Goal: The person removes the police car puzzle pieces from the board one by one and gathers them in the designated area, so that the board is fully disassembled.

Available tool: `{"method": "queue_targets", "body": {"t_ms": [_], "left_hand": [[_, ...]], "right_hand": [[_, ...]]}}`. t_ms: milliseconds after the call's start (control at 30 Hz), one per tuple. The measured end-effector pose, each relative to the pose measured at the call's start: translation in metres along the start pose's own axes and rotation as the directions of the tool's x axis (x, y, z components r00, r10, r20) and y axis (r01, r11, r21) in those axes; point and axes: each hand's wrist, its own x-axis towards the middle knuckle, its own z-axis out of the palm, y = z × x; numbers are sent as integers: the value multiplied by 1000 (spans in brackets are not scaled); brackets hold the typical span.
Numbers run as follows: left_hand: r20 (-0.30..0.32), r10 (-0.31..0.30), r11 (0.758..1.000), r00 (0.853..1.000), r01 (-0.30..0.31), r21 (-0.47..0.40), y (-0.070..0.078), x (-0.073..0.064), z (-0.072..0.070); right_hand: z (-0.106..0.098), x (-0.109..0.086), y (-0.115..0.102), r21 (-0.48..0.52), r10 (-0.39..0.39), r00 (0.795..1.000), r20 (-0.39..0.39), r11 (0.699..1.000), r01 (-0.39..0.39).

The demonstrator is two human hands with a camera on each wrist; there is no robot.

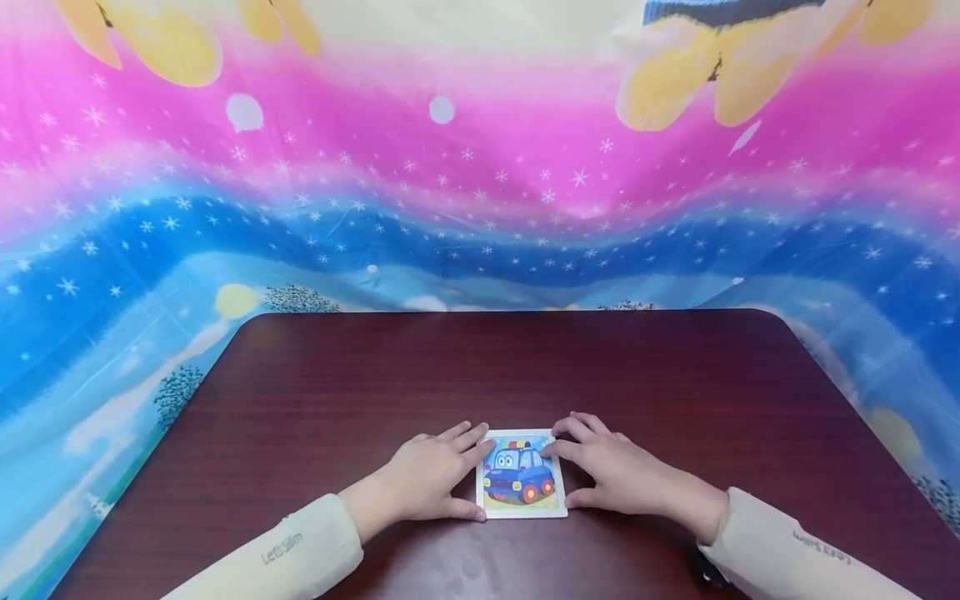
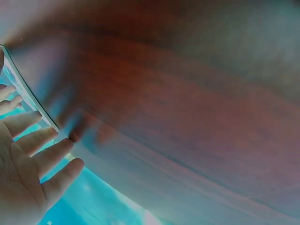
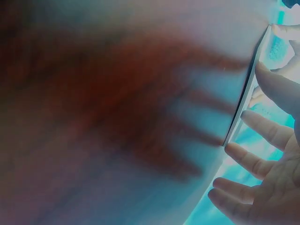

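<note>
A square picture board with a white border and a blue cartoon car lies flat on the dark table. My left hand is at its left side, index fingertip over the picture and thumb by the lower left corner. On the other side my right hand mirrors it, with fingers at the upper right edge and thumb near the lower right corner. The left wrist view has the board's thin edge beside the spread left fingers. Straight right fingers reach that thin edge in the right wrist view too.
The reddish-brown table has rounded far corners and a glossy surface that mirrors the hands. A pink and blue curtain with snowflakes and yellow butterflies hangs behind it and along both sides. Light sleeves cover both forearms.
</note>
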Motion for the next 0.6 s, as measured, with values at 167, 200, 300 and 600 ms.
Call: {"method": "queue_targets", "body": {"t_ms": [167,200,300,600], "left_hand": [[-16,14,999,1000,-14,34,3,-10,5],[-21,19,999,1000,-18,41,3,-11,5],[-32,29,998,999,-27,56,5,-14,5],[-36,12,999,999,-10,47,4,-13,5]], "right_hand": [[4,-1,-8,7,-19,1000,9,1000,19],[4,-2,-9,10,-20,1000,11,1000,20],[4,-3,-11,15,-21,1000,10,1000,21],[0,-2,-11,-2,-27,1000,1,1000,27]]}}
